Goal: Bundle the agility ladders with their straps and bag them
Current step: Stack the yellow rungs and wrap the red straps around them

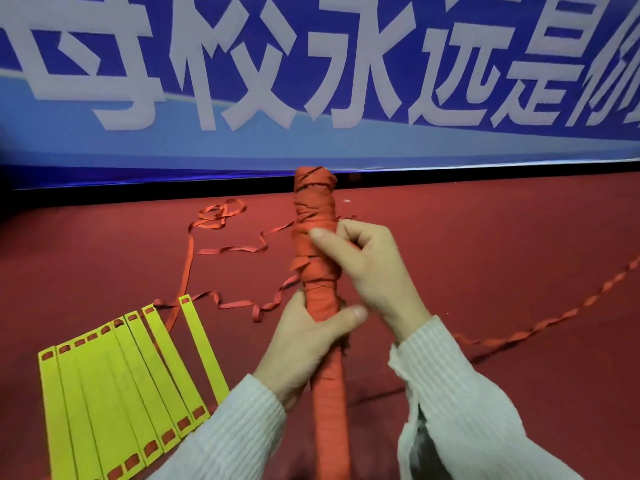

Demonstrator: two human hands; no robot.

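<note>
Left hand (308, 337): gripping strap-wrapped ladder bundle (317, 244) low.
Right hand (367, 268): pinching wraps just above.
Bundle: standing upright, pointing away.

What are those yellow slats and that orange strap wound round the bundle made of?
The yellow slats look like flat rigid plastic, smooth and matte: straight edges, punched slots at each end. The orange strap looks like thin woven webbing, probably nylon or polyester: it twists and curls limply over the red carpet, and wraps tightly round the bundle.

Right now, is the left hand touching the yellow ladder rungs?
Apart. The head view shows the left hand gripping the orange wrapped bundle, with red floor between it and the yellow rungs.
</note>
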